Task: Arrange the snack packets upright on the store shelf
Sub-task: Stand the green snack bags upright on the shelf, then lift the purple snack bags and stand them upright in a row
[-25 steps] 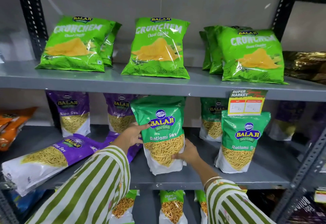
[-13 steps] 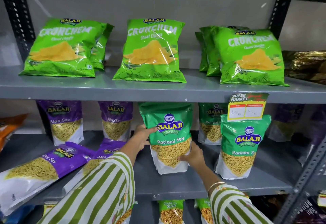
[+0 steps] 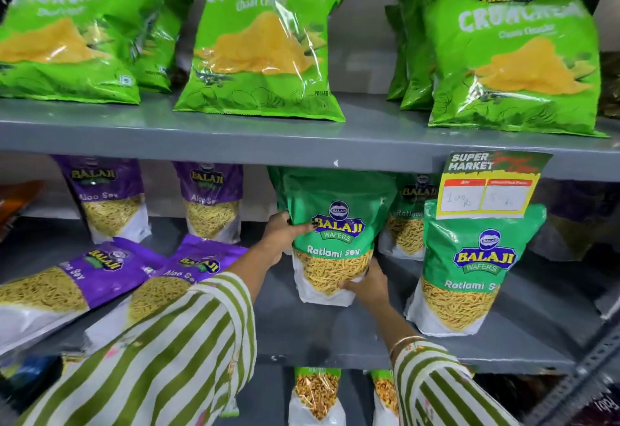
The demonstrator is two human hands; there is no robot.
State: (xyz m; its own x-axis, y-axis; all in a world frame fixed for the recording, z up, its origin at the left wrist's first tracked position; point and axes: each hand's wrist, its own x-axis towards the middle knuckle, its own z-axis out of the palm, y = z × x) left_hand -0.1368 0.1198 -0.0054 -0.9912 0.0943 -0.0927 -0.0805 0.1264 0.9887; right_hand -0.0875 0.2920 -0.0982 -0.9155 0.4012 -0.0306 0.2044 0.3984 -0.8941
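Note:
A green Ratlami Sev packet (image 3: 335, 224) stands upright on the grey middle shelf (image 3: 335, 335). My left hand (image 3: 280, 236) grips its left edge and my right hand (image 3: 367, 286) grips its lower right corner. Another Ratlami Sev packet (image 3: 469, 268) stands upright to the right, and a third (image 3: 406, 217) stands behind, partly hidden. Two purple Aloo Sev packets (image 3: 80, 271) (image 3: 188, 274) lie flat at the left. Two more Aloo Sev packets (image 3: 110, 200) (image 3: 211, 200) stand upright at the back.
Several green Crunchem bags (image 3: 265, 43) lean upright on the upper shelf (image 3: 302, 137). A yellow price tag (image 3: 486, 187) hangs from that shelf's front edge. More packets (image 3: 317, 392) stand on the shelf below. A perforated steel post (image 3: 570, 388) rises at the right.
Both hands have pushed the green Ratlami Sev packet deeper onto the middle shelf, and it now stands further back. The camera has moved closer to the shelf.

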